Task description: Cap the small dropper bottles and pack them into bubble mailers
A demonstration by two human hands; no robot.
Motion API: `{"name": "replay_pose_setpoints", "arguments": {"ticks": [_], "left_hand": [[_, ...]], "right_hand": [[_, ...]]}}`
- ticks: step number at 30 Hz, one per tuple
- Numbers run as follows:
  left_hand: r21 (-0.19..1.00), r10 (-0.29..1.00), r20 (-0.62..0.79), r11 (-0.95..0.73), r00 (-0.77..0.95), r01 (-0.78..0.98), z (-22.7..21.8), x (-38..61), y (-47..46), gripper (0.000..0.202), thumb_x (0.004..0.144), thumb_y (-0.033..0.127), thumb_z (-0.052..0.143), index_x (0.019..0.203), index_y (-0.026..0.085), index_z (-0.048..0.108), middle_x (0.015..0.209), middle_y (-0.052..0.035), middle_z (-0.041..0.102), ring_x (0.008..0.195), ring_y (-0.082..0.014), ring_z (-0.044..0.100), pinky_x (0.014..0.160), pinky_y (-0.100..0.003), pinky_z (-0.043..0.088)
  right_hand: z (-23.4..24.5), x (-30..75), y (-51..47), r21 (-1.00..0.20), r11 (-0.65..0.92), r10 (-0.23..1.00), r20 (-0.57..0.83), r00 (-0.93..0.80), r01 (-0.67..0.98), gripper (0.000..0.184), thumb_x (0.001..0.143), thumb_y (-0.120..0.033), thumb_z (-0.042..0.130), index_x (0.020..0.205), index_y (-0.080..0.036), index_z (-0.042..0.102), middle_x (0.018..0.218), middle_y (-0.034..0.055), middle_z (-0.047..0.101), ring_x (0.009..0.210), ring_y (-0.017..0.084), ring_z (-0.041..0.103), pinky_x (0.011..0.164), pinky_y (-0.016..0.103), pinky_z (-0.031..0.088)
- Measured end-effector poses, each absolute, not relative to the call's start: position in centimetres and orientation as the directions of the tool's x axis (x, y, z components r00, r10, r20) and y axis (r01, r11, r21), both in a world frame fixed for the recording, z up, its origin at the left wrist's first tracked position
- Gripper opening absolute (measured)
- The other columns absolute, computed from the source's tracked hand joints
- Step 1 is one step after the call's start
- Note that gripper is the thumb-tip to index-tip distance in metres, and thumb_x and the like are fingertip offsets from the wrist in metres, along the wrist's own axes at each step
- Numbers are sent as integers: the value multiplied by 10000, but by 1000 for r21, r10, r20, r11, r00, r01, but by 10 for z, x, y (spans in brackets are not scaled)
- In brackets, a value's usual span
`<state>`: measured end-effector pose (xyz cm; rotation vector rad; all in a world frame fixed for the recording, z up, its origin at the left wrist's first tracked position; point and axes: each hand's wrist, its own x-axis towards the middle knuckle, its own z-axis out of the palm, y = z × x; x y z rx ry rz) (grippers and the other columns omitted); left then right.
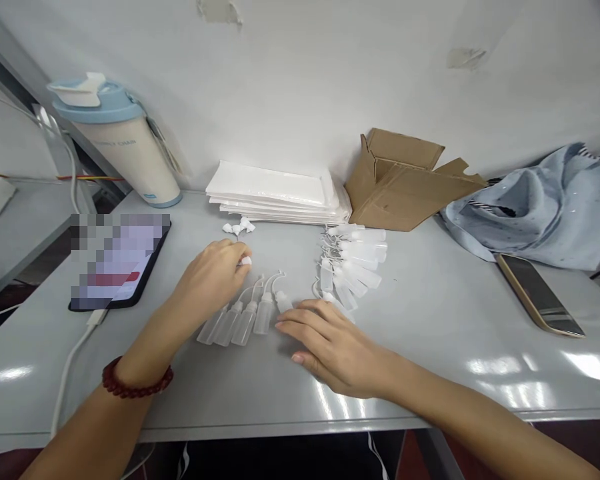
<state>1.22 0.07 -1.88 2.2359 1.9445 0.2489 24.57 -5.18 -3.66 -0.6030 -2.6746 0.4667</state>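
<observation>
Grey table (430, 347) against white wall (330, 67), paint chipped. Row of dropper bottles (245, 320) lies mid-table; translucent, look empty. Left hand (210, 277) just behind-left of row, fingers curled, pinching white cap (247, 261). Right hand (330, 347) just right of row, open, palm down, fingertips at end bottle. Pile of same bottles (355, 263) right-behind row. Loose caps (239, 227), stack of clear bags (275, 193) behind row. Cardboard box (405, 180) farther right-behind, flaps open, contents hidden. Lidded tumbler (125, 147) far left-behind.

A grey table (430, 347) stands against a white wall (305, 67) with 2 chipped patches; glare streaks the tabletop's right side.
</observation>
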Motion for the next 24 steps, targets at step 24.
{"name": "replay_pose_setpoints", "arguments": {"ticks": [24], "left_hand": [[851,983,165,-101,-78,516,8,45,-27,204,815,372,621,908,200,680,774,10,638,681,-126,563,586,-208,442]], "right_hand": [[-51,247,-44,-370,651,758,368,-539,663,86,875,-77,473,858,-157,498,922,95,639,855,235,596,709,388,441]]}}
